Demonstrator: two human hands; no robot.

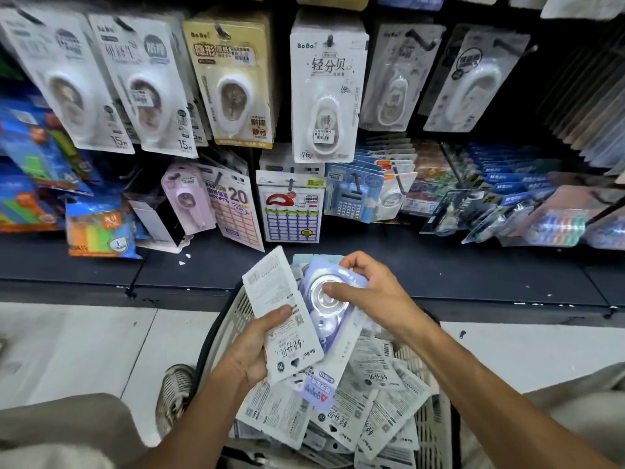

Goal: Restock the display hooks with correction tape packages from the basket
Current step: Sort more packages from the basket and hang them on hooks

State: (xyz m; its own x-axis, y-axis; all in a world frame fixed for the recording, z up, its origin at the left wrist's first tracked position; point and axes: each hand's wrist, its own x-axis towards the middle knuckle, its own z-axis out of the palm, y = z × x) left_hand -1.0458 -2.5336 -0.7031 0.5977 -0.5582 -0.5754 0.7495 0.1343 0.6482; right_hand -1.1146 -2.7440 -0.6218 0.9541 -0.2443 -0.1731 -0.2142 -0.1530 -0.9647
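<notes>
White correction tape packages [368,397] fill the near basket [436,421] almost fully, so most restocking remains, while the left hand [257,346] grips a white pack [280,319] and the right hand [368,289] pinches a lilac pack [338,330] below the far display hooks [329,40].

The basket [436,431] is cut off by the bottom edge, its floor buried under packages [382,401], the hanging cards [64,72] at far left are blurred, and small print everywhere is unreadable.
</notes>
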